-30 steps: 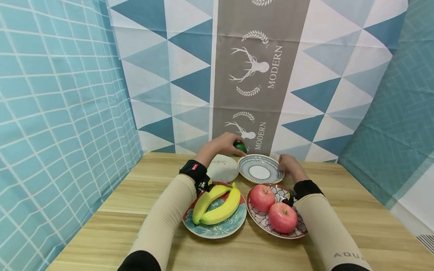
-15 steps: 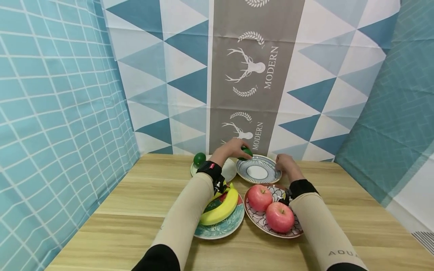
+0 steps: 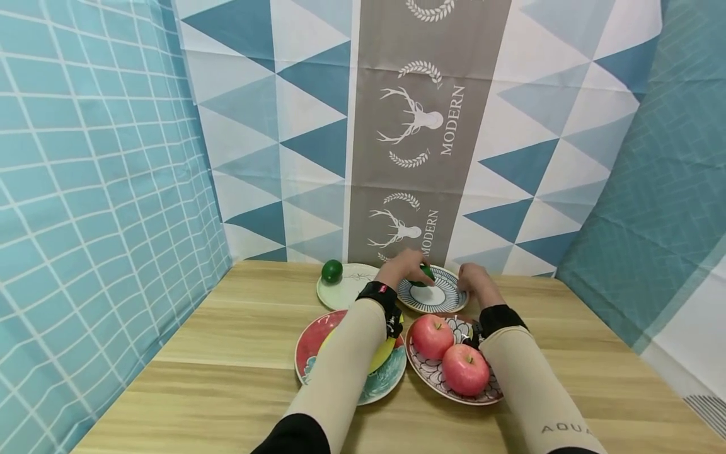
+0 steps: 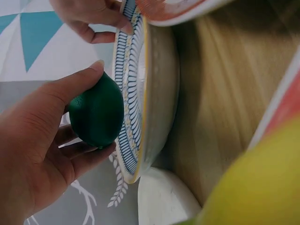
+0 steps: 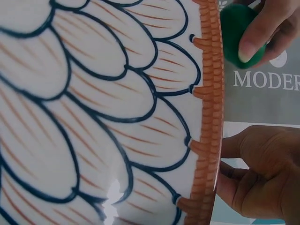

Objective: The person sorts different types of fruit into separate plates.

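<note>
My left hand (image 3: 403,267) holds a dark green lime (image 4: 97,112) between thumb and fingers, over the blue-and-white striped plate (image 3: 452,294) at the back of the table. In the left wrist view the lime is close to that plate's patterned face; whether they touch I cannot tell. My right hand (image 3: 478,282) grips the same plate's right rim, its fingertips on the edge in the left wrist view. A second lime (image 3: 331,271) lies on the white plate (image 3: 339,299) at the back left. The right wrist view shows the right hand (image 5: 265,171) partly behind a nearer plate's rim.
Nearer me, a red-and-teal plate (image 3: 309,337) carries bananas (image 3: 382,355), mostly hidden by my left forearm. Beside it two red apples (image 3: 466,369) sit on a petal-patterned plate (image 3: 433,381), under my right wrist. A patterned cloth (image 3: 317,157) hangs behind the wooden table (image 3: 227,353).
My left hand has moved right with its lime, from beside the white plate to over the striped plate. The lime on the white plate has come into view. My right hand stays at the rim.
</note>
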The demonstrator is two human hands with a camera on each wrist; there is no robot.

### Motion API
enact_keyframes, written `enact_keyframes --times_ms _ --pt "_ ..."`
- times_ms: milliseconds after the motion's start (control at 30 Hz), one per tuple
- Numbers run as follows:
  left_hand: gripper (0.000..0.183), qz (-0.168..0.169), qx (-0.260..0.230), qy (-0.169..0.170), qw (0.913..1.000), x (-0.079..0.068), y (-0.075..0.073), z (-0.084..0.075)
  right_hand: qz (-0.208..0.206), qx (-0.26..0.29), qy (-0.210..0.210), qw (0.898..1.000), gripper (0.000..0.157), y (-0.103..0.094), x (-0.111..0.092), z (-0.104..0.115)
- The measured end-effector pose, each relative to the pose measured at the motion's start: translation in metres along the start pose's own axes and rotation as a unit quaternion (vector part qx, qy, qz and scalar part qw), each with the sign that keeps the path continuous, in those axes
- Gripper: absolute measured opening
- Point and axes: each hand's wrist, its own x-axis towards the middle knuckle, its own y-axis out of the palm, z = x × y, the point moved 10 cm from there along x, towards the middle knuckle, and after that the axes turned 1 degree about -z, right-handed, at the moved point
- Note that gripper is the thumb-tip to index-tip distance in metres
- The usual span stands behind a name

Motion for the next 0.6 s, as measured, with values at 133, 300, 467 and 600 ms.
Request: enact_keyframes --times_ms 133,300,467,600 --pt "0.052 0.009 0.000 -0.011 0.9999 0.002 0.006 -0.003 0.000 -0.007 -0.002 1.000 0.009 0.002 0.001 0.002" --pt "0.052 0.001 -0.016 -0.009 0.9998 -0.002 0.005 -0.012 0.001 -0.015 -0.011 1.000 0.009 0.002 0.000 0.002" --pt "0.053 0.007 -0.016 0.008 0.9998 -0.005 0.008 -0.021 0.007 -0.014 -0.010 1.000 0.010 0.001 0.003 0.000" --pt "0.054 0.022 -0.003 0.014 0.9997 -0.008 0.012 -0.024 0.011 -0.022 -0.007 1.000 0.009 0.003 0.009 -0.001"
